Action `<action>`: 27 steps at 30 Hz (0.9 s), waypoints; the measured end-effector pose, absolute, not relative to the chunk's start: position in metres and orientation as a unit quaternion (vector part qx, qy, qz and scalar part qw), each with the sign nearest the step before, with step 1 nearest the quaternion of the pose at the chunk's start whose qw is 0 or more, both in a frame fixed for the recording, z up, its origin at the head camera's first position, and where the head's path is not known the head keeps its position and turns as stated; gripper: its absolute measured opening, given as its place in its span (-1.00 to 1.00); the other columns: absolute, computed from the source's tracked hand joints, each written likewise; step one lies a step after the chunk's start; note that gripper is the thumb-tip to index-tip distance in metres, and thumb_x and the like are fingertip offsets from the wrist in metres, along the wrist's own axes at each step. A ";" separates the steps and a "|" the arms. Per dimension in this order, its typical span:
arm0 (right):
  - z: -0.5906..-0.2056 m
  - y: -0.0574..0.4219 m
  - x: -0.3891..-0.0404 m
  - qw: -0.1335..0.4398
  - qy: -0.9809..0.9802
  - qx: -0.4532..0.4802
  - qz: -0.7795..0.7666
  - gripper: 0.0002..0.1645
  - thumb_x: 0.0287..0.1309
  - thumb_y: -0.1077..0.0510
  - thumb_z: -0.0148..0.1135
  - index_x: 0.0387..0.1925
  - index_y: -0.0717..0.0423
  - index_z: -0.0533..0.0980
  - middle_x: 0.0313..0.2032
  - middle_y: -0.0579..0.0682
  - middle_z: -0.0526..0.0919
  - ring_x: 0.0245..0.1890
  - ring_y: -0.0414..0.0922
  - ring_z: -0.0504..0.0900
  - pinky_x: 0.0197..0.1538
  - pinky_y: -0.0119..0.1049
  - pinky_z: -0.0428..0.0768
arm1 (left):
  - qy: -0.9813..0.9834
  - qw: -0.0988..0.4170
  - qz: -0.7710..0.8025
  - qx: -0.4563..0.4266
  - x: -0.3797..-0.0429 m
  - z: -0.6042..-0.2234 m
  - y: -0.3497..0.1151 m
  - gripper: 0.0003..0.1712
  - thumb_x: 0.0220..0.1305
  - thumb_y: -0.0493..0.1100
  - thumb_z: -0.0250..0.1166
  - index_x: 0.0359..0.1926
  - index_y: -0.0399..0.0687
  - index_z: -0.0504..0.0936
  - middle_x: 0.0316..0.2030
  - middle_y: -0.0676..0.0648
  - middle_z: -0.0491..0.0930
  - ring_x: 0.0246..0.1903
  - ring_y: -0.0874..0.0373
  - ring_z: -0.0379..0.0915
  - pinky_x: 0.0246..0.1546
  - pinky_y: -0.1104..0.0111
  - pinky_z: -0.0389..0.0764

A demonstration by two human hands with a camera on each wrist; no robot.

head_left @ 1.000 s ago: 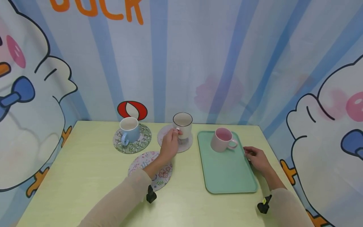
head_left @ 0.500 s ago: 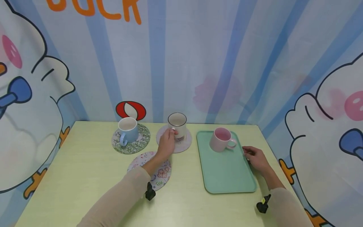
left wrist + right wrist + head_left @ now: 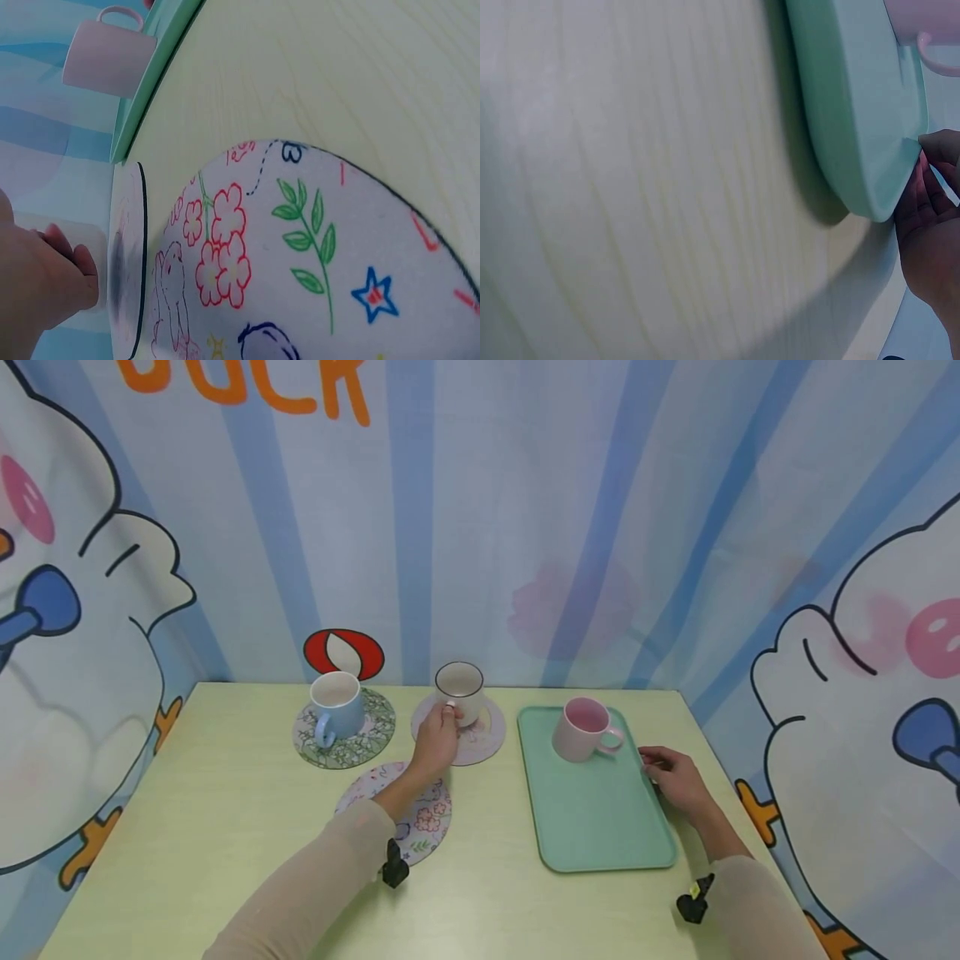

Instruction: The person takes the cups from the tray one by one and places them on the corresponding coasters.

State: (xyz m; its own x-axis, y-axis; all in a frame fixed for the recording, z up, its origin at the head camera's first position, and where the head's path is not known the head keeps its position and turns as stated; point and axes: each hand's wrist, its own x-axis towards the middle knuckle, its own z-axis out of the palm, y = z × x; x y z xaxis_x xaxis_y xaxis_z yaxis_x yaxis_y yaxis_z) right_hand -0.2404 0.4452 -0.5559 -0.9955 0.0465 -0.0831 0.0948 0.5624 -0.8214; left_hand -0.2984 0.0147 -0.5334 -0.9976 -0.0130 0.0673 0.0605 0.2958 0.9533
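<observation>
In the head view my left hand (image 3: 436, 742) grips the handle of a white mug (image 3: 463, 687) with a dark rim. That mug stands over the back part of a pale lilac round placemat (image 3: 487, 745); in the left wrist view the fingers (image 3: 82, 268) cover part of its side. My right hand (image 3: 678, 781) is at the right edge of a green tray (image 3: 600, 827), thumb and fingers pinching its rim, as the right wrist view shows. A pink mug (image 3: 579, 732) stands upright at the tray's far end, handle to the right.
A light blue mug (image 3: 341, 714) stands on a green-patterned round placemat (image 3: 360, 752) at the back left. Below my left wrist lies a flower-drawn round placemat (image 3: 429, 827). A striped curtain (image 3: 480, 527) hangs behind the table (image 3: 225, 827).
My left hand has moved the white mug left and slightly toward me over the lilac placemat. The right hand keeps its place at the tray edge. The head view has shifted slightly.
</observation>
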 end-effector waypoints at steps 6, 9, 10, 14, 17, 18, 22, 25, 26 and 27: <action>-0.556 0.444 -0.240 0.026 0.883 0.039 -0.467 -0.49 0.58 0.27 0.09 0.45 0.36 0.41 0.14 0.35 0.56 0.00 0.00 0.59 -0.14 -0.37 0.65 | -0.798 0.023 -0.602 -0.008 -0.298 -0.536 0.013 -0.62 0.74 -0.08 -0.20 -0.03 -0.16 0.51 -0.23 -0.12 0.53 -0.19 -0.01 0.49 -0.02 0.12 0.49; -0.555 0.444 -0.240 0.024 0.882 0.036 -0.469 -0.49 0.57 0.28 0.09 0.44 0.36 0.41 0.14 0.36 0.56 -0.02 -0.02 0.58 -0.15 -0.36 0.65 | -0.801 0.017 -0.599 -0.006 -0.297 -0.537 0.013 -0.61 0.74 -0.08 -0.21 -0.02 -0.16 0.51 -0.25 -0.10 0.51 -0.22 0.02 0.47 -0.10 0.18 0.48; -0.555 0.444 -0.240 0.023 0.882 0.035 -0.470 -0.49 0.57 0.28 0.09 0.44 0.36 0.41 0.14 0.36 0.56 -0.02 -0.02 0.58 -0.15 -0.36 0.65 | -0.801 0.013 -0.599 -0.004 -0.297 -0.537 0.013 -0.61 0.74 -0.08 -0.22 -0.02 -0.16 0.51 -0.25 -0.09 0.51 -0.22 0.03 0.46 -0.11 0.20 0.47; -0.555 0.444 -0.241 0.022 0.883 0.032 -0.468 -0.49 0.57 0.28 0.10 0.44 0.36 0.41 0.14 0.36 0.56 -0.04 -0.04 0.58 -0.16 -0.36 0.64 | -0.799 0.008 -0.601 -0.004 -0.295 -0.537 0.014 -0.60 0.75 -0.07 -0.23 0.01 -0.17 0.51 -0.25 -0.09 0.50 -0.23 0.05 0.45 -0.16 0.24 0.46; -0.555 0.444 -0.241 0.020 0.884 0.034 -0.466 -0.49 0.57 0.28 0.10 0.43 0.36 0.42 0.13 0.35 0.57 -0.04 -0.05 0.58 -0.17 -0.37 0.64 | -0.799 0.006 -0.601 -0.011 -0.294 -0.538 0.015 -0.59 0.75 -0.07 -0.23 0.02 -0.17 0.51 -0.25 -0.09 0.50 -0.25 0.06 0.44 -0.19 0.24 0.47; -0.555 0.445 -0.241 0.019 0.885 0.035 -0.464 -0.49 0.57 0.28 0.10 0.43 0.36 0.42 0.13 0.35 0.57 -0.04 -0.04 0.58 -0.18 -0.36 0.64 | -0.800 0.005 -0.599 -0.013 -0.294 -0.538 0.015 -0.59 0.75 -0.07 -0.23 0.03 -0.18 0.51 -0.25 -0.09 0.51 -0.26 0.06 0.44 -0.20 0.24 0.46; -0.555 0.445 -0.241 0.018 0.888 0.036 -0.458 -0.49 0.57 0.26 0.11 0.43 0.35 0.43 0.15 0.35 0.58 -0.04 -0.03 0.58 -0.21 -0.33 0.62 | -0.802 0.004 -0.596 -0.022 -0.294 -0.541 0.016 -0.60 0.75 -0.08 -0.24 0.04 -0.19 0.49 -0.25 -0.09 0.50 -0.27 0.07 0.42 -0.22 0.25 0.45; -0.555 0.445 -0.241 0.017 0.891 0.037 -0.453 -0.49 0.57 0.25 0.11 0.43 0.34 0.44 0.15 0.35 0.58 -0.05 -0.03 0.58 -0.23 -0.31 0.61 | -0.800 0.004 -0.599 -0.025 -0.293 -0.542 0.017 -0.61 0.75 -0.09 -0.23 0.04 -0.20 0.49 -0.25 -0.10 0.50 -0.26 0.07 0.42 -0.21 0.23 0.44; -0.556 0.445 -0.241 0.017 0.890 0.037 -0.454 -0.49 0.57 0.25 0.11 0.43 0.34 0.43 0.15 0.35 0.58 -0.04 -0.03 0.59 -0.22 -0.31 0.61 | -0.799 0.004 -0.600 -0.025 -0.292 -0.542 0.017 -0.62 0.75 -0.10 -0.23 0.04 -0.20 0.48 -0.24 -0.10 0.50 -0.25 0.06 0.42 -0.20 0.23 0.44; -0.556 0.445 -0.241 0.018 0.890 0.039 -0.454 -0.50 0.57 0.25 0.11 0.43 0.34 0.44 0.15 0.35 0.58 -0.04 -0.04 0.59 -0.21 -0.31 0.62 | -0.800 0.004 -0.600 -0.025 -0.292 -0.542 0.017 -0.62 0.75 -0.10 -0.23 0.04 -0.20 0.48 -0.24 -0.11 0.50 -0.25 0.06 0.42 -0.20 0.23 0.45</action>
State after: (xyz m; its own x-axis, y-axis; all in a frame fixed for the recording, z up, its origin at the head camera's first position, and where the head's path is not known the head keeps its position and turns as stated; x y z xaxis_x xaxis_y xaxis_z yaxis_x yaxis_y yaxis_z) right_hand -0.2407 0.4449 -0.5563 -0.9964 0.0527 -0.0668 0.0850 0.5856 -0.8061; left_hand -0.2918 0.0171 -0.5417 -0.9987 0.0358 0.0365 0.0451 0.2789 0.9593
